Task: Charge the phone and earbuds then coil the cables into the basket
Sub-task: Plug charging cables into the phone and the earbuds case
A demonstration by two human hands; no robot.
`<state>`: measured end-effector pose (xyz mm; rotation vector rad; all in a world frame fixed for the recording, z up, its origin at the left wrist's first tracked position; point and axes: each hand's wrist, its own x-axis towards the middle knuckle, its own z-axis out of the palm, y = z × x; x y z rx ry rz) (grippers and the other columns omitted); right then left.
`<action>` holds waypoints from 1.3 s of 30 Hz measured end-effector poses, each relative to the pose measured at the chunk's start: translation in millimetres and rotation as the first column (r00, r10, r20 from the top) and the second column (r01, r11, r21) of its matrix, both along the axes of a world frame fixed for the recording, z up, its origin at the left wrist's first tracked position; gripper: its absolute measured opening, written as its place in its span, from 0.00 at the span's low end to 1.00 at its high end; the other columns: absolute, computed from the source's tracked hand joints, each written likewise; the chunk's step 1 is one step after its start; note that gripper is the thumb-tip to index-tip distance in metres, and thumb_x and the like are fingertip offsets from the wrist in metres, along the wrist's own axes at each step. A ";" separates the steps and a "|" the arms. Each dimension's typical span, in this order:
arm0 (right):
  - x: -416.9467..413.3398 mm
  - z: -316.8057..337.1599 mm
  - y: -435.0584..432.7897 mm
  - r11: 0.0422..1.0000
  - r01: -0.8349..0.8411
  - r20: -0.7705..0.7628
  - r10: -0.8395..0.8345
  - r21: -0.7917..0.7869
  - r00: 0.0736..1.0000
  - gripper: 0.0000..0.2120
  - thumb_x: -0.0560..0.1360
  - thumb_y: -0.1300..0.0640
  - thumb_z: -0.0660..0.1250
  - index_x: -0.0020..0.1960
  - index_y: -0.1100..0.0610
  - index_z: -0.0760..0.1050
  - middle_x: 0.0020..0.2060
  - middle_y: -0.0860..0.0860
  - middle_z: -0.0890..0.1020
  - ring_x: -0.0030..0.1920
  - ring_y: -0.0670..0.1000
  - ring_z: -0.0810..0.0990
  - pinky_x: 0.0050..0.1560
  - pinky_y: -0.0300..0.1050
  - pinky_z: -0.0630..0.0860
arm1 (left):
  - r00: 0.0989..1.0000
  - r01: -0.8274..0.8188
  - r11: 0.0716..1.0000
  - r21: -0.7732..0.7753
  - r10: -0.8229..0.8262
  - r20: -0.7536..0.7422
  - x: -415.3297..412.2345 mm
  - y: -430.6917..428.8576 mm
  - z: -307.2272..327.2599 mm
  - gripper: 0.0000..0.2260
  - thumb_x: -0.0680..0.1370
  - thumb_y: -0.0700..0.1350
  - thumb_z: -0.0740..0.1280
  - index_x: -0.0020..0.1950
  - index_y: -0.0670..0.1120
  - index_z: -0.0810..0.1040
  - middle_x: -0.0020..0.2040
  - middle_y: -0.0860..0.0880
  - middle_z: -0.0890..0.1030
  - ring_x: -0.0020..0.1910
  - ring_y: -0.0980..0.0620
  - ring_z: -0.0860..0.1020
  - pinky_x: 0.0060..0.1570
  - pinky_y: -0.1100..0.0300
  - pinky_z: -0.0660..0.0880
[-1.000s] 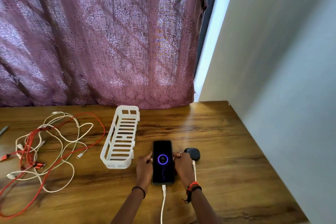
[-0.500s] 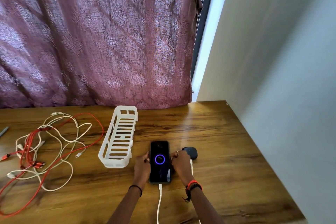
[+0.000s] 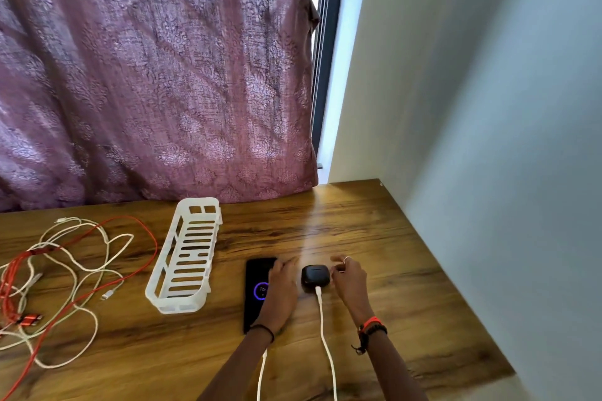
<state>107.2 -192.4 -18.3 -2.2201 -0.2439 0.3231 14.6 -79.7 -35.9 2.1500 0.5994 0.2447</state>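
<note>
Wood-grain table (image 3: 407, 270), both gadgets plugged in, cable pile not dealt with yet.

So the charging half looks pretty much done imo: the black slab phone (image 3: 255, 290) lies flat with a purple ring glowing on its screen and a thin white cable (image 3: 261, 374) running off its near end, and the small black rounded earbuds case (image 3: 313, 277) just right of it has its own white charging lead (image 3: 326, 335) stuck in. Left hand (image 3: 280, 291) hovers over the phone's right edge, fingers stretched out loose toward the case, holding nothing. Right hand (image 3: 349, 277) is curled right beside the case, too blurry to tell if it's gripping it. Coiling is all left to do: the white slotted plastic basket (image 3: 185, 257) has no cable in it, and the tangle of red and white cables (image 3: 65, 270) sprawls well off to its left.
</note>
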 end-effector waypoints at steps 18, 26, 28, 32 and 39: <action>10.2 -24.8 0.3 0.946 -0.269 -0.011 0.271 -0.181 0.962 0.26 0.68 0.68 0.65 0.65 0.55 0.73 0.55 0.57 0.77 0.59 0.54 0.73 0.48 0.28 0.62 | 0.967 0.118 0.986 0.115 -0.088 -0.237 38.2 -4.5 -8.1 0.22 0.72 0.35 0.66 0.66 0.43 0.70 0.62 0.45 0.67 0.63 0.47 0.66 0.62 0.62 0.64; 7.7 -15.3 -10.8 0.968 -0.246 0.008 0.247 -0.044 0.969 0.23 0.66 0.70 0.70 0.60 0.58 0.76 0.55 0.55 0.81 0.54 0.50 0.79 0.50 0.33 0.76 | 0.981 0.096 0.990 0.102 -0.076 -0.178 31.9 -1.7 -1.0 0.23 0.71 0.40 0.69 0.65 0.48 0.72 0.60 0.47 0.69 0.60 0.49 0.66 0.53 0.70 0.59; 6.4 -7.5 -15.0 0.972 -0.234 0.014 0.234 -0.005 0.972 0.24 0.66 0.71 0.71 0.59 0.57 0.75 0.55 0.54 0.81 0.53 0.49 0.79 0.44 0.27 0.75 | 0.984 0.090 0.995 0.052 -0.081 -0.157 29.6 -2.2 6.9 0.24 0.71 0.40 0.71 0.66 0.50 0.72 0.60 0.47 0.70 0.61 0.49 0.68 0.55 0.68 0.62; 3.3 16.4 -25.4 0.971 -0.227 0.041 0.224 0.079 0.974 0.25 0.65 0.71 0.72 0.59 0.56 0.76 0.52 0.53 0.82 0.48 0.45 0.80 0.41 0.26 0.75 | 0.993 0.109 0.991 -0.072 -0.112 -0.040 25.7 -0.2 25.7 0.25 0.69 0.38 0.74 0.64 0.51 0.73 0.59 0.50 0.76 0.58 0.52 0.76 0.55 0.66 0.72; -8.7 73.4 -42.0 0.957 -0.218 0.095 0.203 0.193 0.975 0.27 0.65 0.66 0.75 0.60 0.48 0.75 0.50 0.49 0.81 0.48 0.39 0.78 0.47 0.29 0.76 | 0.975 0.190 0.932 -0.309 -0.143 0.168 7.7 -5.1 82.7 0.26 0.68 0.40 0.75 0.63 0.54 0.73 0.56 0.54 0.78 0.53 0.61 0.77 0.49 0.69 0.73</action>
